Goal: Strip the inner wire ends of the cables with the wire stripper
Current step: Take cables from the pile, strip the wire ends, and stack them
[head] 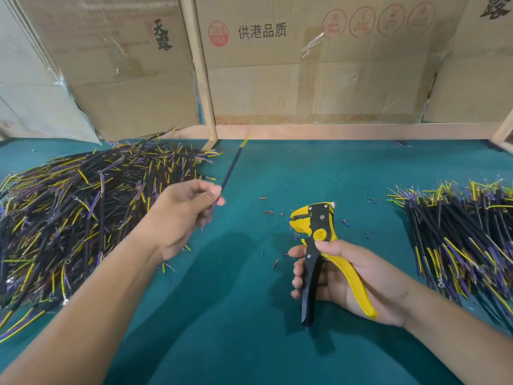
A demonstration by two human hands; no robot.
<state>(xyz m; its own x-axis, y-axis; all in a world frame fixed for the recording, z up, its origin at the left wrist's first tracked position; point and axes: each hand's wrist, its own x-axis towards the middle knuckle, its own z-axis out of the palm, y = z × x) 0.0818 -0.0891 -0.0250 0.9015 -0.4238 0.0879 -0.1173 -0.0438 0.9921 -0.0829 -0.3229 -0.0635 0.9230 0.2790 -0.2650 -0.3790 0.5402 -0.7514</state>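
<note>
Teal-covered counter (249,343), backed by cardboard boxes (319,65) and a wooden frame (200,65) across the upper frame. Cable heaps lie at left (69,212) and right (466,240); insulation scraps (268,212) litter the centre. Left hand (180,215), fingers pinching one black cable (231,169) pointing to the upper centre. Right hand (355,284), fingers curled round the yellow-black wire stripper (316,240), lower centre, held apart from the cable.
</note>
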